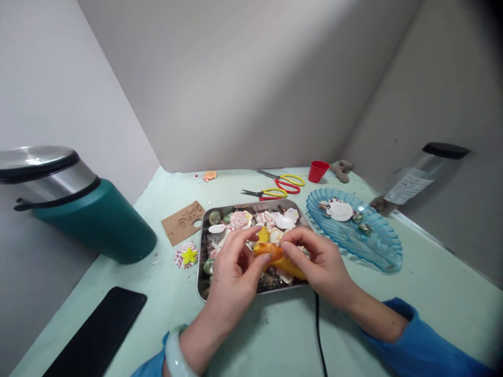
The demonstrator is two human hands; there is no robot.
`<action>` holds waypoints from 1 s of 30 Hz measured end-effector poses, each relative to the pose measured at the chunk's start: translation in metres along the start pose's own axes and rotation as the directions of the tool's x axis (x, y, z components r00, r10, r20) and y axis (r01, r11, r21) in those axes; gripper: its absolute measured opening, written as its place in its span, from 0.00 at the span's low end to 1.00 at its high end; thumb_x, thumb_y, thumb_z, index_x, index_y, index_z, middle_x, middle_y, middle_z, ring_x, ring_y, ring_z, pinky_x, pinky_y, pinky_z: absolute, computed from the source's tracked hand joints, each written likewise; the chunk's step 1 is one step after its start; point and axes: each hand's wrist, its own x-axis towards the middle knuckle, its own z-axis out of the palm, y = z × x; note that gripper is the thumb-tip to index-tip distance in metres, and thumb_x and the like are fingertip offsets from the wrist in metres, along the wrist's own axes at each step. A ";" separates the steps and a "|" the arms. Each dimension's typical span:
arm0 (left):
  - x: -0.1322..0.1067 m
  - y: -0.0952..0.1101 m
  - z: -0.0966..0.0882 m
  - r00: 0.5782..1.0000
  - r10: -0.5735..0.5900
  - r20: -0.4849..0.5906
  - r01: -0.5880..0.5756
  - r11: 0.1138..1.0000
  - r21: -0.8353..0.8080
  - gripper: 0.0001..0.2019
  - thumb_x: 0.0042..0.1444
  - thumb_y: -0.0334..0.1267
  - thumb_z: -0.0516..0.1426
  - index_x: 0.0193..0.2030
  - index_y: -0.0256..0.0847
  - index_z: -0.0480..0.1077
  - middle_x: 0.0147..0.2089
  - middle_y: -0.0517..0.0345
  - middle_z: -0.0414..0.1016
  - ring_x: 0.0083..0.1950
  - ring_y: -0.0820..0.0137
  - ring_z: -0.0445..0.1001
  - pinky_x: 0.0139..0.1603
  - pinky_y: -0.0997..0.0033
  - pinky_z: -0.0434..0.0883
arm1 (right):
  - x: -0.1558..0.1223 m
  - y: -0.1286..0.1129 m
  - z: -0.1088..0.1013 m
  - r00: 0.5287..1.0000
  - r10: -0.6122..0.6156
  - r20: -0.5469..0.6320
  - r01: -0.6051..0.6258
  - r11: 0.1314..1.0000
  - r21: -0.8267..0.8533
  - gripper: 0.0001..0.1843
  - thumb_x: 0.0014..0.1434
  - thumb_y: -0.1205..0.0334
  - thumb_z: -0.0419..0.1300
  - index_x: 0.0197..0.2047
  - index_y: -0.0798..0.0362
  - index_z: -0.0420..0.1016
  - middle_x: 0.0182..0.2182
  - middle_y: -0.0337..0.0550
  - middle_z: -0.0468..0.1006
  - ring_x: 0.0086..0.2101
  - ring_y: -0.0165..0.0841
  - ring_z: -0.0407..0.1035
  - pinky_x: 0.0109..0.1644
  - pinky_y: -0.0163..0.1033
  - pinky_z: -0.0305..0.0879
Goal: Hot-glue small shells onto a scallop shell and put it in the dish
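Above the metal tray, my left hand pinches an orange shell between thumb and fingers. The fingertips of my right hand close on the right end of the same shell; whether they also hold something small, I cannot tell. Beneath the hands lies a yellow tool that looks like a glue gun, partly hidden by my fingers. A black cord runs from under my right hand toward me. Loose shells, white, pink and green, fill the tray.
Left are a green bottle, a black phone-like slab, a brown card and a beaded disc with yellow star. Behind lie two scissors and a red cup. Right are a blue dish and clear jar.
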 end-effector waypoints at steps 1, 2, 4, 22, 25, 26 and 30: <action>0.000 0.000 0.000 0.999 -0.042 -0.007 0.042 0.999 -0.022 0.16 0.55 0.38 0.61 0.51 0.43 0.71 0.37 0.58 0.71 0.26 0.75 0.64 0.27 0.73 0.63 | 0.000 0.001 0.000 0.999 0.039 -0.014 -0.039 0.998 0.039 0.06 0.62 0.63 0.57 0.33 0.52 0.72 0.27 0.38 0.75 0.27 0.30 0.69 0.32 0.34 0.65; 0.000 -0.001 0.001 0.996 -0.086 -0.011 0.086 0.996 -0.041 0.16 0.54 0.39 0.62 0.50 0.42 0.71 0.31 0.60 0.69 0.25 0.75 0.62 0.25 0.74 0.61 | 0.000 0.002 -0.001 0.997 0.078 -0.019 -0.076 0.994 0.081 0.06 0.62 0.62 0.57 0.34 0.52 0.72 0.27 0.38 0.75 0.27 0.29 0.68 0.31 0.34 0.65; 0.001 -0.002 0.001 0.986 -0.165 -0.002 0.164 0.983 -0.079 0.13 0.54 0.42 0.62 0.44 0.41 0.71 0.23 0.66 0.63 0.22 0.75 0.60 0.23 0.75 0.58 | 0.000 0.004 -0.001 0.991 0.133 -0.012 -0.129 0.981 0.148 0.06 0.62 0.60 0.58 0.34 0.52 0.72 0.25 0.37 0.73 0.25 0.29 0.67 0.29 0.33 0.65; 0.007 0.002 0.003 0.957 -0.281 0.078 0.288 0.868 -0.406 0.17 0.50 0.43 0.64 0.39 0.41 0.62 0.25 0.67 0.68 0.21 0.76 0.67 0.21 0.76 0.67 | 0.005 0.000 0.001 0.996 -0.030 0.086 0.038 0.995 -0.092 0.09 0.60 0.63 0.61 0.28 0.53 0.71 0.25 0.38 0.73 0.27 0.30 0.66 0.31 0.36 0.62; 0.007 0.004 0.003 0.957 -0.268 0.110 0.289 0.868 -0.404 0.17 0.50 0.43 0.64 0.41 0.39 0.65 0.33 0.60 0.73 0.28 0.74 0.73 0.28 0.73 0.73 | 0.003 0.000 0.001 0.984 -0.170 0.048 0.175 0.977 -0.126 0.06 0.61 0.67 0.59 0.31 0.51 0.71 0.27 0.39 0.73 0.28 0.31 0.66 0.32 0.36 0.62; 0.007 0.005 0.003 0.957 -0.266 0.116 0.290 0.871 -0.396 0.17 0.50 0.43 0.64 0.42 0.39 0.66 0.37 0.57 0.75 0.31 0.72 0.74 0.31 0.72 0.74 | 0.002 0.001 0.002 0.977 -0.206 0.049 0.211 0.968 -0.136 0.06 0.61 0.68 0.59 0.32 0.51 0.71 0.27 0.39 0.73 0.28 0.31 0.66 0.32 0.37 0.62; 0.006 0.007 0.000 0.963 -0.231 0.138 0.268 0.882 -0.388 0.15 0.52 0.42 0.63 0.44 0.38 0.69 0.48 0.51 0.75 0.40 0.69 0.76 0.39 0.69 0.76 | -0.001 0.002 0.002 0.955 -0.289 0.072 0.296 0.945 -0.140 0.05 0.62 0.69 0.59 0.36 0.51 0.74 0.28 0.40 0.74 0.30 0.32 0.68 0.33 0.37 0.65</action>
